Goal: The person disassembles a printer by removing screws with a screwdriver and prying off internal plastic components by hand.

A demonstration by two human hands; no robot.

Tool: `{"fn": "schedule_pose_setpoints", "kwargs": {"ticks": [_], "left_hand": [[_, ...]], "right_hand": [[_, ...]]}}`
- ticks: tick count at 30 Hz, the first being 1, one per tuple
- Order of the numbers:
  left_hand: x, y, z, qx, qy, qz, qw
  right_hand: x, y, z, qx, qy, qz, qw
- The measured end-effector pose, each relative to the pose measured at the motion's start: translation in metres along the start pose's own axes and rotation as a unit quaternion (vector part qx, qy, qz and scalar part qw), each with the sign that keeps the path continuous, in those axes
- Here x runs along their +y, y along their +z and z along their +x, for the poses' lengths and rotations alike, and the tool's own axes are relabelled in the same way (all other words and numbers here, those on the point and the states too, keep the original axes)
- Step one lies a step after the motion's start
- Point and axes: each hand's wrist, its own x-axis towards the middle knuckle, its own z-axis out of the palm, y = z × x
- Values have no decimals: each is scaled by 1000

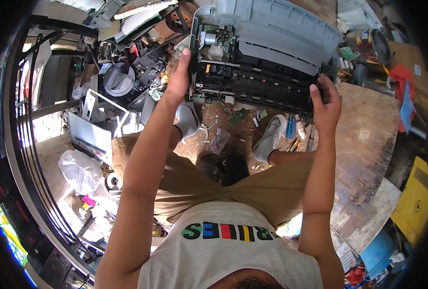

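A partly stripped printer [276,82] is in front of me, its inside laid bare. Its grey plastic casing [281,29] lies at the far side, and black rollers and guides run across the near half. At the left end are a green circuit board [223,38], a small silver motor [207,38] and metal rods. My left hand [179,79] presses against the printer's left side, thumb pointing up and the other fingers mostly hidden. With thumb and fingers curved, my right hand [327,103] grips the right end.
Screwdrivers and other hand tools [293,132] lie beside my right shoe [272,139]. Electronic scrap [149,67] is heaped at the left, near a clear plastic bag [80,167]. At the right are a wooden board [365,130], a tin can [368,45] and a yellow panel [415,197].
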Motion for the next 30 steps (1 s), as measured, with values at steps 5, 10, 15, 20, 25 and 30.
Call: {"fn": "schedule_pose_setpoints", "kwargs": {"ticks": [5,10,15,20,25,30], "left_hand": [[36,8,18,-31,13,27,999],[49,15,13,27,79,294,952],[53,19,10,49,108,349,930],[50,15,13,52,108,367,922],[52,17,10,46,124,353,926],[59,17,7,23,81,328,941]], "right_hand": [[-9,0,-5,-19,-6,44,999],[-2,-5,-7,-20,8,47,999],[-5,-4,-5,-28,-5,49,998],[-4,1,-6,-34,-10,40,999],[2,5,-6,-33,-1,41,999],[-19,19,-10,-6,-104,-101,989]]}}
